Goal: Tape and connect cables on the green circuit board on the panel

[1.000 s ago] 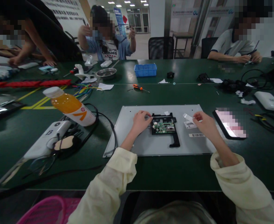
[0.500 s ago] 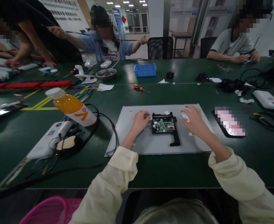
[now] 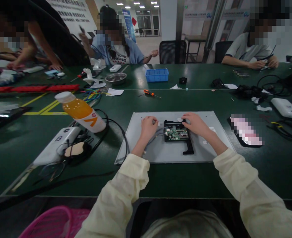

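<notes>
A green circuit board (image 3: 177, 134) sits in a black plastic frame (image 3: 189, 147) on a light grey panel (image 3: 166, 157). Left of the frame is my left hand (image 3: 149, 128), its fingers pinched together; what they hold is hidden. Thin grey cables (image 3: 158, 133) run from beside this hand toward the board. My right hand (image 3: 197, 125) has thumb and fingers at the frame's top right corner, gripping it. A small white scrap (image 3: 179, 120) lies by those fingertips, and another white piece (image 3: 212, 129) rests on the panel behind the right wrist.
At left stand an orange juice bottle (image 3: 82, 114) and a white power bank (image 3: 59, 143) among black cables. A phone (image 3: 246, 130) lies right of the panel. Beyond are a screwdriver (image 3: 151, 93), a blue basket (image 3: 157, 75) and a metal bowl (image 3: 116, 78). Other people work around the table.
My right hand has moved left from beside the frame to its top right corner and let go of a crumpled white piece. My left hand has stayed nearly in place.
</notes>
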The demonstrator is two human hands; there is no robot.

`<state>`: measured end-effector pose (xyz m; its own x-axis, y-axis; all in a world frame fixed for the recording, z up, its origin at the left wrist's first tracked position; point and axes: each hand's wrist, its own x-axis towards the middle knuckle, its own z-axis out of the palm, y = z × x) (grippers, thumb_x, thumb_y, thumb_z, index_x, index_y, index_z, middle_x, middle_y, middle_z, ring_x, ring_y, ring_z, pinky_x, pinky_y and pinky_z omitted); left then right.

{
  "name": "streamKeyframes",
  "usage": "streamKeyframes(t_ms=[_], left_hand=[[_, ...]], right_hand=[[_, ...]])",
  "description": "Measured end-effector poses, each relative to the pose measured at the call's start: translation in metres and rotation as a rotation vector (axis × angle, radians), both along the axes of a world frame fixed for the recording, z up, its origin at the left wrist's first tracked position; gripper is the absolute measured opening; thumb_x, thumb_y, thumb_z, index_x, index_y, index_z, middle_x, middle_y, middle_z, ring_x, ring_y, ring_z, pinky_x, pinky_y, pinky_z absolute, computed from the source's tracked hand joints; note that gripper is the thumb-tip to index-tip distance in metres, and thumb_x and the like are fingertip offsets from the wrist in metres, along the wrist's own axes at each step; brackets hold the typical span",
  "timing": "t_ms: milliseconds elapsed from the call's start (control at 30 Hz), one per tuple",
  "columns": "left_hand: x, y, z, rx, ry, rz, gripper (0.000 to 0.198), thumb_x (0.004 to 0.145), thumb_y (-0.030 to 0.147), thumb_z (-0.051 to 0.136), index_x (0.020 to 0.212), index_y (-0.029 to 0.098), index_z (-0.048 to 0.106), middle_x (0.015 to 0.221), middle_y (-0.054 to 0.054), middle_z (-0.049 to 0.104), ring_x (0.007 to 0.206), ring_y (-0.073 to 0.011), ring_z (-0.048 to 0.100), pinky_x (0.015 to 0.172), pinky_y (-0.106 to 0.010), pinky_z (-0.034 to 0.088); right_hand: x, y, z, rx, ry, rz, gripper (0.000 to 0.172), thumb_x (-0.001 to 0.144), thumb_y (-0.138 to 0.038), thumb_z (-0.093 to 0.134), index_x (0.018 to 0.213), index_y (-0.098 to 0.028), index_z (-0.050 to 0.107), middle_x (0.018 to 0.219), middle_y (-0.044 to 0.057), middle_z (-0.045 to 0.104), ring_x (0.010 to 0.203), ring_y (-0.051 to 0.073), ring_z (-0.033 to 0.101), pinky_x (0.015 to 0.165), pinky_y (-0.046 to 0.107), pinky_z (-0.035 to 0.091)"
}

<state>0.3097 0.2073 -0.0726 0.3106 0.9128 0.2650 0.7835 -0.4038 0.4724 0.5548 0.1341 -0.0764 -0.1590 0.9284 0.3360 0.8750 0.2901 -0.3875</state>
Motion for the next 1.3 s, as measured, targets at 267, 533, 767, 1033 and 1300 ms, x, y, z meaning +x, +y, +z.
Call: streamKeyframes(t_ms=[267, 533, 767, 1033, 1300], left_hand=[[0.000, 0.000, -0.004, 0.025, 0.025, -0.012, 0.015, 0.083, 0.021, 0.050, 0.078, 0.020, 0.064, 0.092, -0.007, 0.066, 0.100, -0.0233, 0.056, 0.095, -0.040, 0.038], [-0.001, 0.001, -0.004, 0.013, 0.014, -0.004, 0.015, 0.082, 0.021, 0.050, 0.077, 0.019, 0.064, 0.090, -0.008, 0.065, 0.097, -0.0229, 0.056, 0.093, -0.039, 0.039], [-0.003, 0.000, -0.003, 0.037, 0.018, 0.005, 0.015, 0.081, 0.018, 0.049, 0.076, 0.018, 0.064, 0.087, -0.007, 0.064, 0.094, -0.0225, 0.056, 0.092, -0.038, 0.040], [-0.005, -0.005, -0.002, 0.109, 0.094, 0.048, 0.013, 0.082, 0.020, 0.050, 0.081, 0.019, 0.063, 0.094, -0.010, 0.061, 0.096, -0.0257, 0.053, 0.090, -0.039, 0.041], [-0.003, -0.005, 0.001, 0.123, 0.000, 0.063, 0.018, 0.083, 0.017, 0.050, 0.095, 0.019, 0.063, 0.103, -0.009, 0.061, 0.102, -0.0247, 0.054, 0.092, -0.038, 0.042]], right_hand=[[-0.007, 0.007, 0.001, -0.051, -0.046, -0.023, 0.024, 0.086, -0.020, 0.052, 0.102, -0.017, 0.069, 0.108, 0.011, 0.068, 0.105, 0.024, 0.059, 0.094, 0.038, 0.043], [-0.017, 0.006, 0.014, -0.013, -0.137, -0.115, 0.023, 0.090, -0.020, 0.048, 0.095, -0.019, 0.070, 0.101, 0.009, 0.070, 0.096, 0.023, 0.061, 0.085, 0.034, 0.045], [0.022, -0.021, 0.023, 0.113, -0.227, -0.246, 0.026, 0.091, -0.021, 0.045, 0.100, -0.017, 0.069, 0.106, 0.013, 0.068, 0.099, 0.029, 0.057, 0.084, 0.041, 0.042], [0.047, -0.036, -0.011, 0.021, -0.105, -0.232, 0.031, 0.087, -0.017, 0.044, 0.106, -0.015, 0.069, 0.112, 0.012, 0.068, 0.105, 0.026, 0.059, 0.096, 0.041, 0.043], [0.048, -0.035, -0.016, 0.122, -0.005, -0.225, 0.033, 0.087, -0.020, 0.043, 0.111, -0.014, 0.065, 0.114, 0.012, 0.066, 0.107, 0.025, 0.058, 0.099, 0.041, 0.043]])
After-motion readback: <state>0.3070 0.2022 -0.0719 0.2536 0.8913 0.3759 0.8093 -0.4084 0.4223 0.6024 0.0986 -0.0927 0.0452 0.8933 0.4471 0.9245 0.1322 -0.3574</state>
